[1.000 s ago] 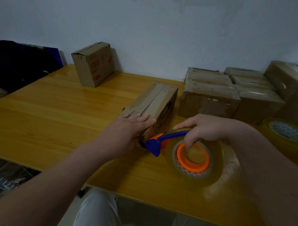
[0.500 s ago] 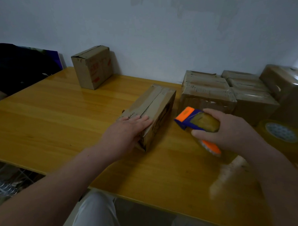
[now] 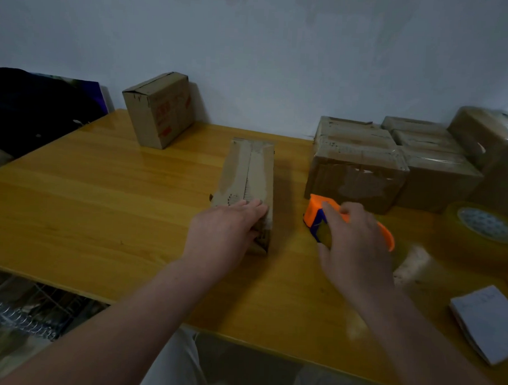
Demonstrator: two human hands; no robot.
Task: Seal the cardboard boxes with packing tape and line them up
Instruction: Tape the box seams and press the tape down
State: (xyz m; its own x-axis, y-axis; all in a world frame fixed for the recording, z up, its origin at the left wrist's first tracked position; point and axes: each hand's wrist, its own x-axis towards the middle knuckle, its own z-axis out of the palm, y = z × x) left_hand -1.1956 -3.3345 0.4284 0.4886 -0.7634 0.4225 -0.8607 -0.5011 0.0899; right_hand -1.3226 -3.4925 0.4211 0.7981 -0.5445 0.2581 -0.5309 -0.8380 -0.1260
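Note:
A long narrow cardboard box (image 3: 249,174) with tape along its top seam lies in the middle of the yellow wooden table (image 3: 101,200). My left hand (image 3: 227,235) rests flat on its near end. My right hand (image 3: 355,249) grips an orange and blue tape dispenser (image 3: 316,215) just right of that box, low over the table. Several sealed boxes (image 3: 359,162) stand in a group at the back right. One more box (image 3: 160,109) stands alone at the back left by the wall.
A spare roll of clear tape (image 3: 484,231) lies at the right edge, with a white notepad (image 3: 488,324) nearer me. Dark fabric (image 3: 32,110) sits off the table's left end. A wire rack (image 3: 23,304) shows below the front edge.
My right hand lifted the tape dispenser off the box's near end and carried it right, then lowered it toward the table. The left hand stayed on the box, which has turned lengthwise.

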